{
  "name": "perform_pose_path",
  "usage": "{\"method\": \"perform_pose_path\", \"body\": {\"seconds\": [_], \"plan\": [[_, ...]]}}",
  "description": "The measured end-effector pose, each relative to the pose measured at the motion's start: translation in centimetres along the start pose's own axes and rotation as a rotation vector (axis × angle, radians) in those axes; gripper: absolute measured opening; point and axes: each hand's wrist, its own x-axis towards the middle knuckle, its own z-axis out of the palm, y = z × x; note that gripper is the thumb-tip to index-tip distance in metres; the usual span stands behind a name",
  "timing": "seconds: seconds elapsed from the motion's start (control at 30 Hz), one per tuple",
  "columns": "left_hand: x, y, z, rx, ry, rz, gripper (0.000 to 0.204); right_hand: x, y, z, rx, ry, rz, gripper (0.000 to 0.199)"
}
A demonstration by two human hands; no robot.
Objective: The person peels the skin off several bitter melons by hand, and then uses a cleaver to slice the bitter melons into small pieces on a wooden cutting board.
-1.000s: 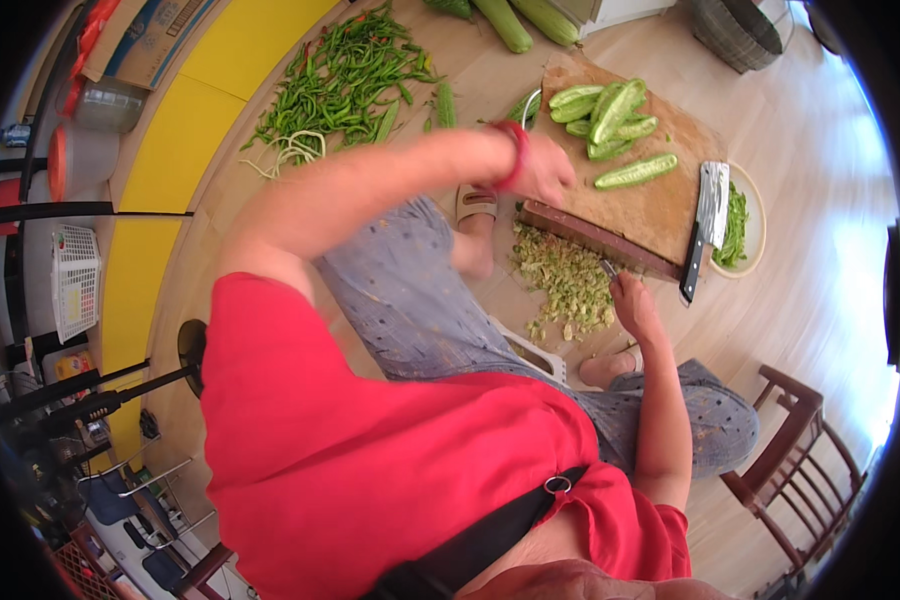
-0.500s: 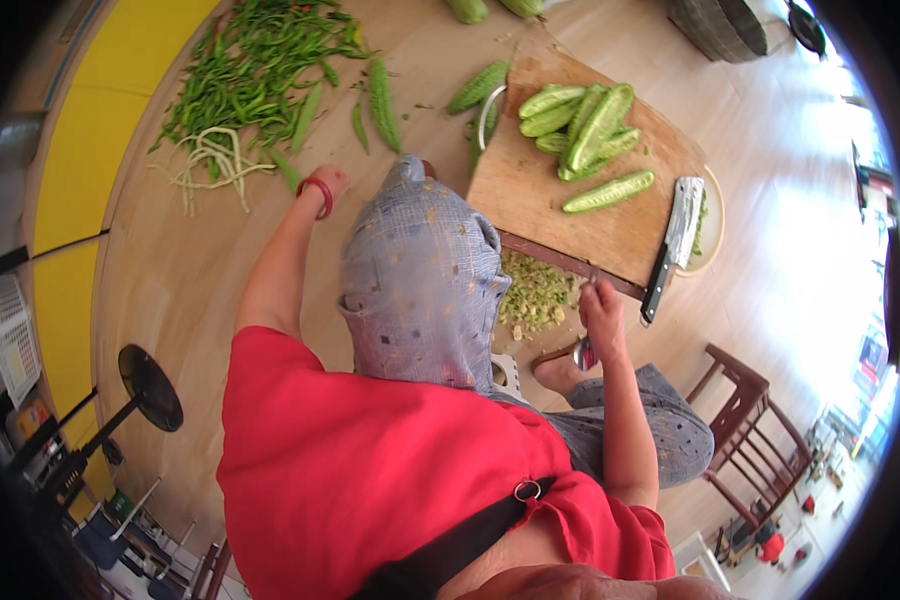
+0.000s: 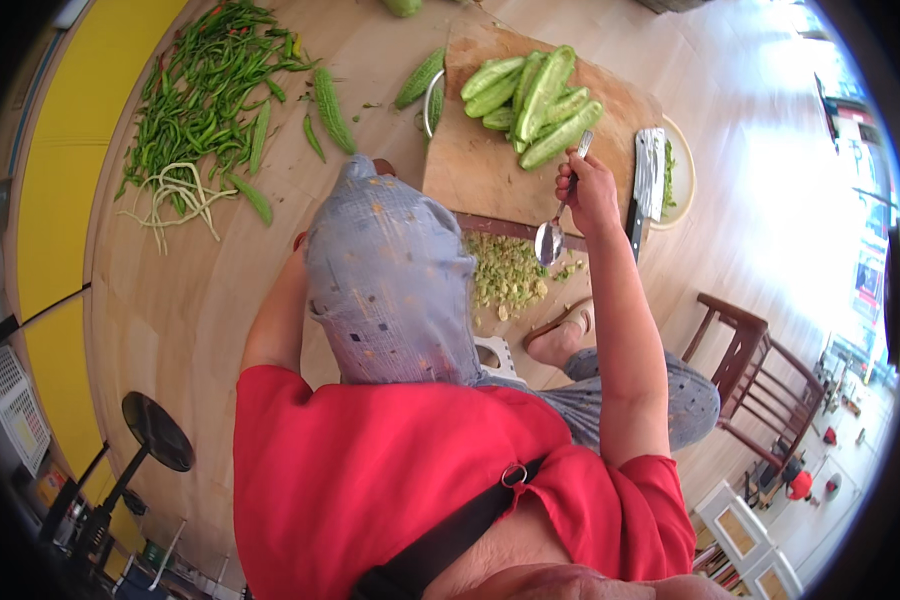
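Note:
My right hand (image 3: 591,195) is closed around the handle of a metal spoon (image 3: 549,243), its bowl hanging down at the near edge of a wooden cutting board (image 3: 480,185). On the board, just beyond this hand, lie several hollowed green bitter melon halves (image 3: 545,90). A broad cleaver (image 3: 649,172) with a black handle rests along the board's right side. Of my left arm (image 3: 278,315) the forearm shows; behind my raised knee the hand is hidden, with just a bit of red bracelet visible at the wrist.
Pale scraped pith and seeds (image 3: 505,270) lie on the floor below the board. Whole bitter melons (image 3: 331,110), a heap of green chillies (image 3: 200,95) and long beans (image 3: 175,195) spread to the left. A plate (image 3: 680,175) sits by the cleaver; a wooden chair (image 3: 745,370) stands at right.
My right hand has risen from beside the foot to the board's right part, bringing the spoon along. My left hand has drawn back behind the knee. The view has shifted slightly.

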Motion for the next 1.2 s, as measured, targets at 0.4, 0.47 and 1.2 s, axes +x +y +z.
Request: {"method": "perform_pose_path", "body": {"seconds": [0.4, 0.47, 1.2], "plan": [[-5.0, -1.6, -2.4, -0.188, 0.090, -0.046, 0.023, -6.8, 16.4, -6.3, 0.059, 0.102, 0.071, 0.014], [-5.1, 0.7, -3.9, -0.200, 0.097, -0.012, 0.023, -5.2, 20.3, -8.0, 0.187, 0.090, 0.161, 0.016], [-9.5, 48.9, -6.4, 1.290, 0.297, 0.732, 0.021, -5.8, 7.4, -6.1, -0.836, -0.198, -0.627, 0.022]]}}
